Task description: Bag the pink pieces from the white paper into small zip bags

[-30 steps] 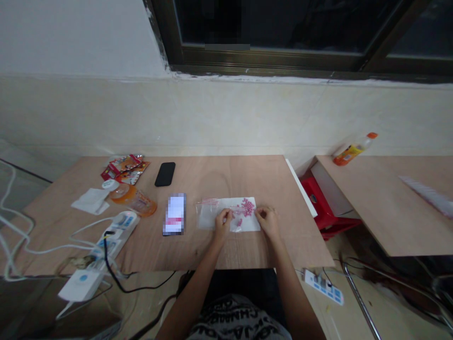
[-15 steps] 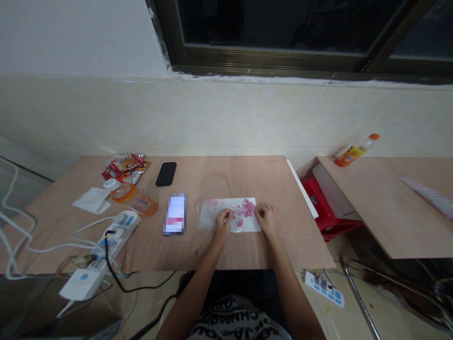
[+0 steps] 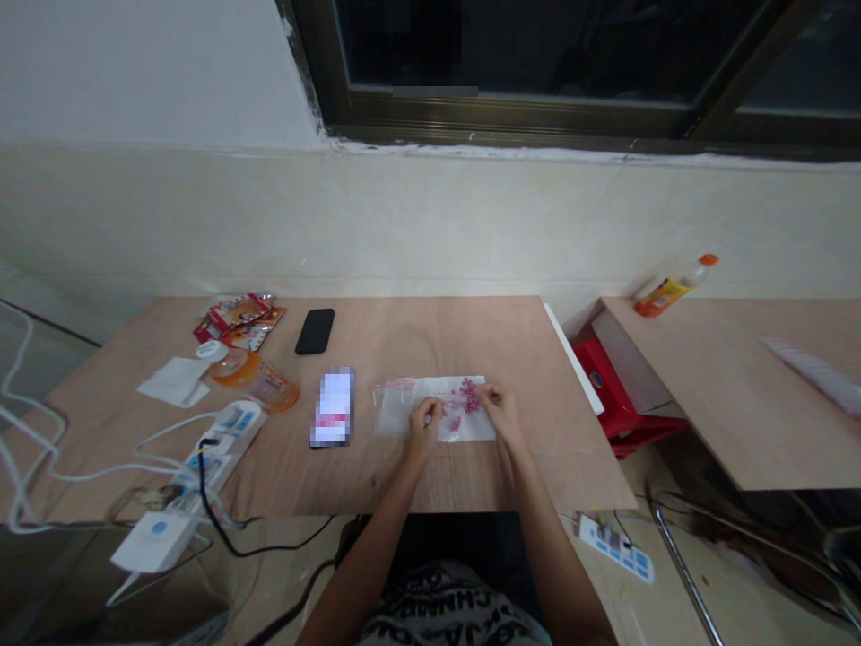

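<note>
Your right hand (image 3: 499,411) has slid left from the sheet's edge up to the heap of pink beads (image 3: 467,397), fingers bunched at the pile, though whether they pinch a bead is too small to tell. Your left hand (image 3: 423,422) stays curled, fingertips down, just left of the beads on the white sheet (image 3: 474,432), its grip likewise unclear. Sheet and beads lie on the bench (image 3: 430,341) towards its front edge, a phone (image 3: 333,408) just to their left.
</note>
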Motion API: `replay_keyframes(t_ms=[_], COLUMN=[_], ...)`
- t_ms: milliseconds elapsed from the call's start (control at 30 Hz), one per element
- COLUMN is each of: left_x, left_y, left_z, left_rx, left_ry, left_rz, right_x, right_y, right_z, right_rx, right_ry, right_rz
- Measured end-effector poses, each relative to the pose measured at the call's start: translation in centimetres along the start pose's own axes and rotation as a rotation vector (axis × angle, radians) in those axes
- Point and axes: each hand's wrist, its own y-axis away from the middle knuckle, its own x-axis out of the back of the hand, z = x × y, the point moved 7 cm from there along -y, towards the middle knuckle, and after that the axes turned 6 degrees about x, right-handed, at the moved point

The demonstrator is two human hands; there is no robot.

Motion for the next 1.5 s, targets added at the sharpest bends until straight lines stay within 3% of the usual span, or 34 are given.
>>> replay_keyframes(t_ms=[200, 433, 733, 1100, 1500], left_x=[0.0, 0.0, 0.0, 0.0, 0.0], left_y=[-0.1, -0.1, -0.1, 0.0, -0.1], left_z=[-0.1, -0.3, -0.1, 0.0, -0.7], left_rx=[-0.003, -0.010, 0.010, 0.007, 0.003], left_ry=[0.014, 0.018, 0.013, 0.014, 0.043], left_rz=[-0.010, -0.005, -0.007, 0.000, 0.002], right_x=[-1.7, -2.5, -2.3, -1.6, -1.4], right_y=[-0.4, -0.3, -0.3, 0.2, 0.8], right_z=[-1.7, -1.6, -2.3, -1.3, -1.1], right_rx=[0.001, 0.026, 0.101, -0.020, -0.049], right_ry=[-0.008, 0.001, 0.124, -0.108, -0.151], right_rz=[-0.012, -0.055, -0.073, -0.077, -0.074])
